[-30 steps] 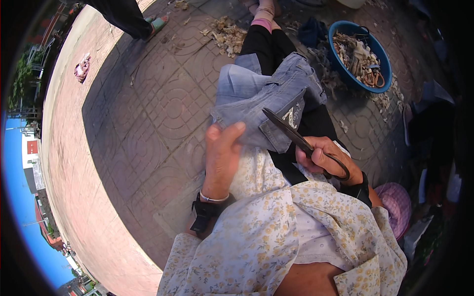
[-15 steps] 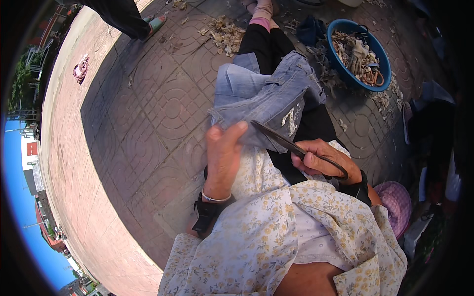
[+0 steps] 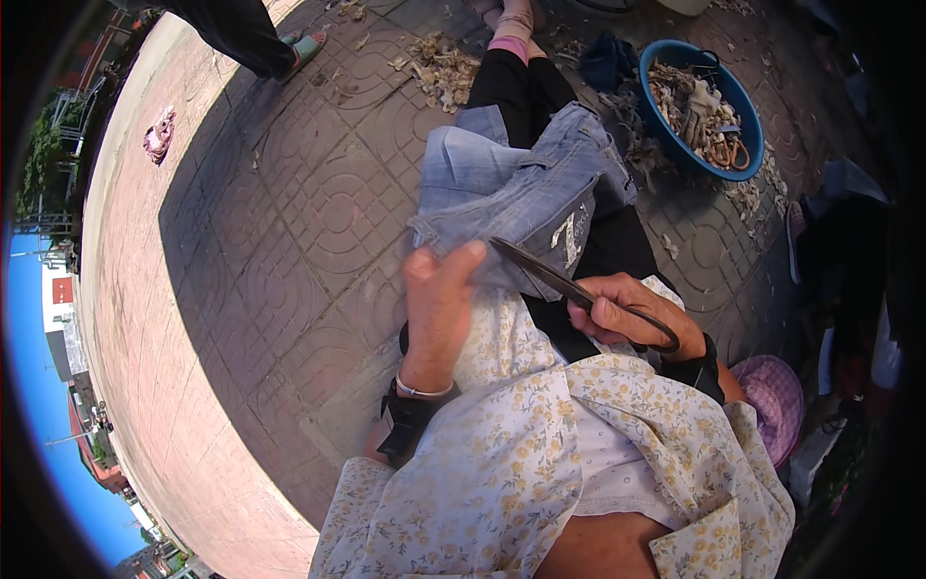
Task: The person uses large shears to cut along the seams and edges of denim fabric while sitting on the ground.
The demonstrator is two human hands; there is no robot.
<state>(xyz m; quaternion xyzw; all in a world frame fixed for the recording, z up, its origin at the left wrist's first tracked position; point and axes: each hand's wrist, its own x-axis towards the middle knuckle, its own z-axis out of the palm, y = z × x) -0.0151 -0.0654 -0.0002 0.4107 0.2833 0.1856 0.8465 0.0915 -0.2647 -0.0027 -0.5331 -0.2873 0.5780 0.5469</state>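
Faded blue denim, cut like a piece of jeans with frayed edges and a pale printed patch, lies across my lap. My left hand pinches its near edge, thumb on top; the hand is slightly blurred and the other fingertips are hidden. In my right hand is a pair of dark metal scissors, the fingers wrapped round the handles. Their blades point up and left over the denim, with the tip close to my left thumb. I cannot tell whether the blades touch the cloth.
A blue basin of fabric scraps stands ahead on the right. A scrap pile lies on the patterned paving beyond my lap. Another person's foot in a green sandal is at the far left. A pink checked hat sits by my right elbow.
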